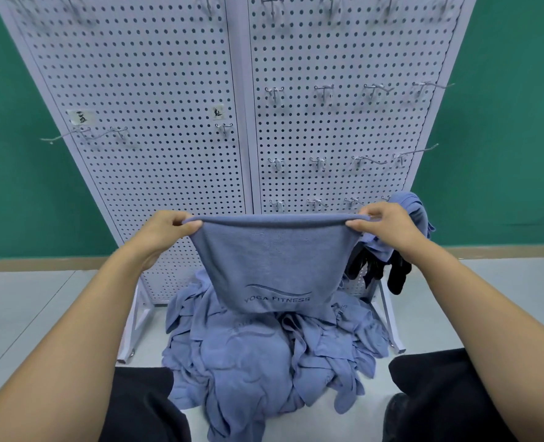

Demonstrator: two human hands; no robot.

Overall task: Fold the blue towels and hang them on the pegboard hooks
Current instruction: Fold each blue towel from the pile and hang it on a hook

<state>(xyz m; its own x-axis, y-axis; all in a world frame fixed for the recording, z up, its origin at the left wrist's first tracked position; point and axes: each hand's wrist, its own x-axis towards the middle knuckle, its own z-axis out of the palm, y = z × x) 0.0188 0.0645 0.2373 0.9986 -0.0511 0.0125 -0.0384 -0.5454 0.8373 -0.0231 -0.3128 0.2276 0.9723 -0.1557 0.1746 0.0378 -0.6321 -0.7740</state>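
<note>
I hold a blue towel (273, 260) stretched out in front of me, folded over along its top edge, with "YOGA FITNESS" printed near the bottom. My left hand (165, 229) pinches its top left corner and my right hand (382, 223) pinches its top right corner. Below it a heap of several crumpled blue towels (264, 355) lies on the floor between my knees. Behind stands the white pegboard (155, 90) with metal hooks (323, 90) in rows on its right panel. Another blue towel (414, 212) hangs at the lower right of the board.
Black cloths (392, 269) hang at the board's lower right, under the hung towel. Two paper labels (79, 118) are stuck on the left panel above a few hooks. The board's white feet (136, 330) rest on a pale floor; a green wall is behind.
</note>
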